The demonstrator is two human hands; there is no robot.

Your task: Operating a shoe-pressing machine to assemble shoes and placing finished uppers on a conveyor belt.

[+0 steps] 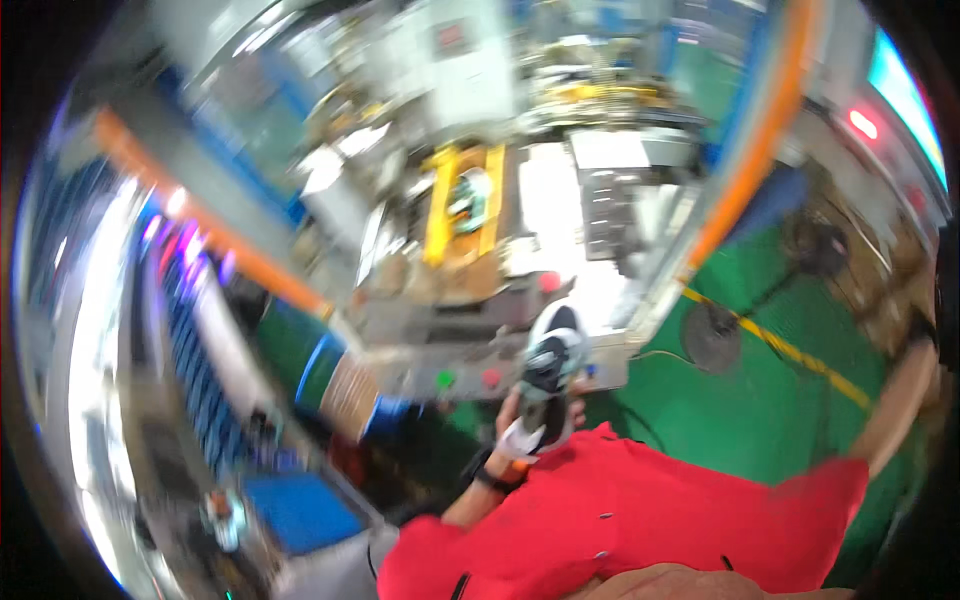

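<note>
A black, white and grey sneaker [550, 375] is in my left hand [512, 425], its far end pointing up and away from me. My fingers wrap round both sides of its near end, just in front of my red shirt. A dark band circles that wrist. My right forearm [895, 405] stretches far out to the right edge of the view, where the wrist shows another dark band. The right hand itself is lost in the dark rim, so its fingers cannot be made out. Ahead, a blurred light-and-dark item [472, 200] lies within a yellow frame [438, 205] on a machine.
Coloured buttons line the machine's front panel [470, 375]. Orange guard bars [745, 170] flank it. To the left is a conveyor [205, 370] beside a blue surface [300, 510]. A round metal base [712, 335] and a yellow line [800, 355] show on the green floor.
</note>
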